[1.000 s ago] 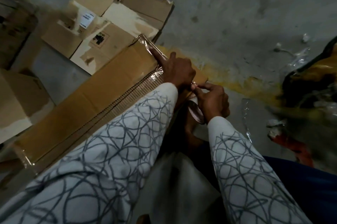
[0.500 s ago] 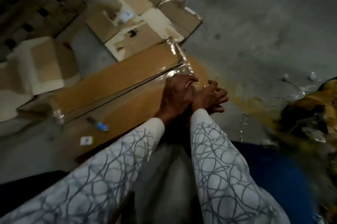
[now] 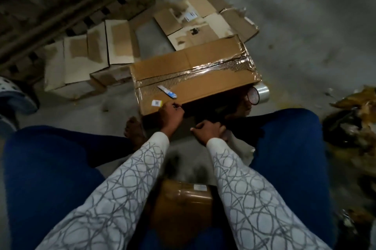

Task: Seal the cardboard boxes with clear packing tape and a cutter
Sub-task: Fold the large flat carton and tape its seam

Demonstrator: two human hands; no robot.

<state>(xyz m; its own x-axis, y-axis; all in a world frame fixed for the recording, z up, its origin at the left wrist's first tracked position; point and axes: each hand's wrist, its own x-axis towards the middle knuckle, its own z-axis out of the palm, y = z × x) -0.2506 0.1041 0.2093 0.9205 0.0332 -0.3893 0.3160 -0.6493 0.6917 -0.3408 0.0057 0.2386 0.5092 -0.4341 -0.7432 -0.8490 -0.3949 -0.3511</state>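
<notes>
- Cardboard box [image 3: 193, 78]: brown, oblong, laid flat on concrete floor; top seam covered w/ wrinkled clear tape, white label [image 3: 157, 103] at near-left corner.
- Cutter [image 3: 167, 91] is laid on box top; tape roll [image 3: 258, 95] is set on floor, touching box's right corner.
- Flattened cartons [image 3: 203, 22] are spread behind box; small taped box [image 3: 183, 199] is seen btwn knees.
- Left hand [image 3: 171, 115]: fingers curled on box's near edge, beside label.
- Right hand [image 3: 207, 130]: curled, just below box front; held item, if any, cannot be determined.
</notes>
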